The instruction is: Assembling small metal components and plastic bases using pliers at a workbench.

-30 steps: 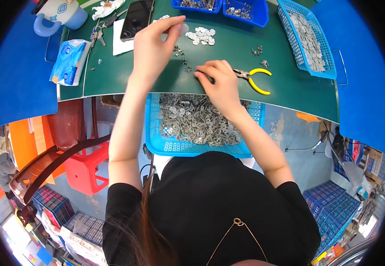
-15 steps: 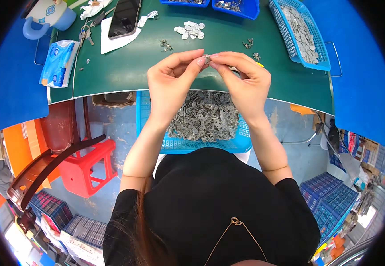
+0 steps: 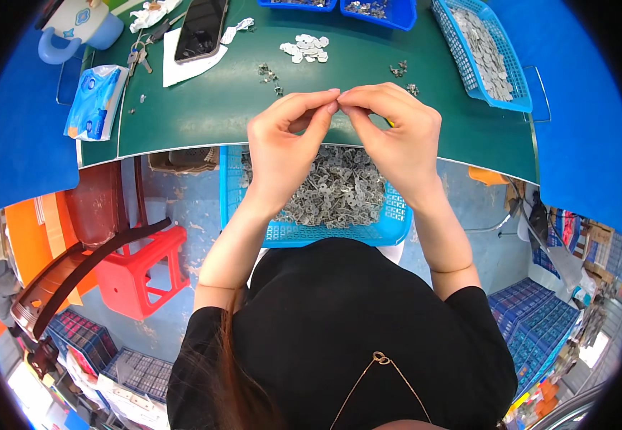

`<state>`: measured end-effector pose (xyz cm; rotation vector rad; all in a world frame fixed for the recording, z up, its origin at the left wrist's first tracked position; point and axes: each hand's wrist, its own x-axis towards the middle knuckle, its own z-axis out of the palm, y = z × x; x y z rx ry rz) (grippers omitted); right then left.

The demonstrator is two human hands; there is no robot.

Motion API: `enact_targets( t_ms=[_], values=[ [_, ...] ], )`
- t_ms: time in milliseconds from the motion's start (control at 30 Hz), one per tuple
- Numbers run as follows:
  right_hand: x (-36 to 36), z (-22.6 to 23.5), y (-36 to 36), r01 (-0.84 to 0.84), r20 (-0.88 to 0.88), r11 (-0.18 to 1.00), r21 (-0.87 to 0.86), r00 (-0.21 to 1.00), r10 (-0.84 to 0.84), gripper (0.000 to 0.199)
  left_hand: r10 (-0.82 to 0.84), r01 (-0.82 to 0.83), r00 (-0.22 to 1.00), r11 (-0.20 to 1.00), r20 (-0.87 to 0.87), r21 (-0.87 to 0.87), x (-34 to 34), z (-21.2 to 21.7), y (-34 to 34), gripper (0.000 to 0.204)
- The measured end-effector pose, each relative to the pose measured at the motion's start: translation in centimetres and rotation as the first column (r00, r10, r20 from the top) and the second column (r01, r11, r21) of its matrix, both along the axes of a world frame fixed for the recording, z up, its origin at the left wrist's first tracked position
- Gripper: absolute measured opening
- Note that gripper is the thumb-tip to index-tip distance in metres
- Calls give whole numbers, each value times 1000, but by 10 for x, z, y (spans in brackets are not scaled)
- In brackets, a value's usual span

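Observation:
My left hand and my right hand meet above the near edge of the green table, thumbs and forefingers pinched tip to tip. The small metal part between them is almost wholly covered by the fingertips. Below the hands, a light-blue plastic basket stands against the table, filled with a heap of small grey metal parts. Beyond the hands lie a pile of flat pale metal pieces, a few tiny metal bits to its left front and more tiny bits to the right.
On the green table, a blue basket of flat discs stands at right and blue trays at the back. A phone, keys, a tissue pack and a mug are at left. A red stool stands lower left.
Both hands have come slightly nearer to me, with the fingertips drawn closer together. The small metal part visible between them before is now covered.

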<state>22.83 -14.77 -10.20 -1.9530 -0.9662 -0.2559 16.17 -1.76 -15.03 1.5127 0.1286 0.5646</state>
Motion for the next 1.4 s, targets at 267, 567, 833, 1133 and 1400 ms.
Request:
enact_targets(
  t_ms=[267,567,833,1133,1400],
  values=[
    [-1,2,-5,-4,-209,999,52,978,15,12,-31,23,999,975,-31,-219,0,4,-3,17],
    [1,-1,-4,0,-1,998,-56,1000,0,13,4,-5,1000,992,6,127,-1,3,-6,18],
    [-3,-28,-6,-6,40,990,142,999,0,19,-193,144,980,865,-54,-481,-3,-6,-4,25],
    [26,-39,-31,-23,-239,987,160,969,61,16,-264,167,965,644,-12,-746,11,-30,-11,23],
    [104,-54,-44,399,252,810,-430,914,-316,10,-233,125,972,651,-41,-748,20,-29,-17,23]
  ],
)
